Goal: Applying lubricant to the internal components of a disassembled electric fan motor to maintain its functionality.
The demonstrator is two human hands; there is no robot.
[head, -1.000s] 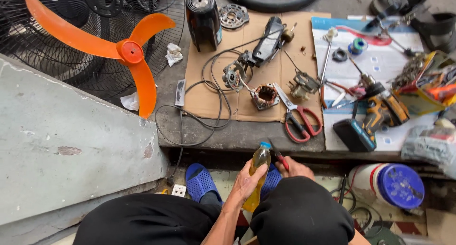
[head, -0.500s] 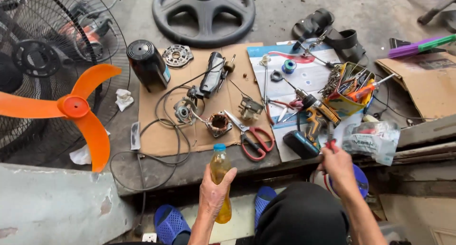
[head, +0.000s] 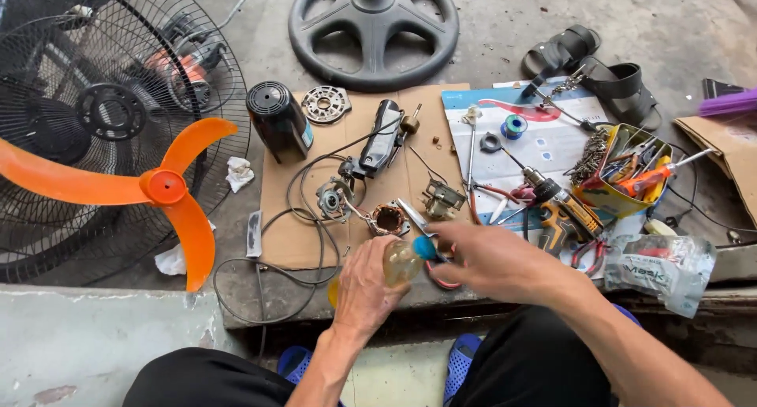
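Observation:
My left hand (head: 364,285) grips a small clear bottle of yellowish oil (head: 400,263), tilted with its neck toward the right. My right hand (head: 489,257) pinches the bottle's blue cap (head: 426,248); the fingers are closed around it. Both hands hover over the near edge of a brown cardboard sheet (head: 300,241). Just beyond them lie a copper-wound fan motor stator (head: 389,218), a small metal motor part (head: 332,199) and red-handled scissors, mostly hidden under my right hand.
An orange fan blade (head: 162,188) rests against a black wire fan guard (head: 102,115) at left. A black motor cover (head: 277,120), round fan base (head: 372,30), cordless drill (head: 564,210), tool box (head: 623,170), black sandals (head: 599,68) and a plastic bag (head: 658,269) surround the cardboard.
My right hand came in from the right and took hold of the bottle's blue cap. The bottle tipped from upright to slanted. The view shifted slightly.

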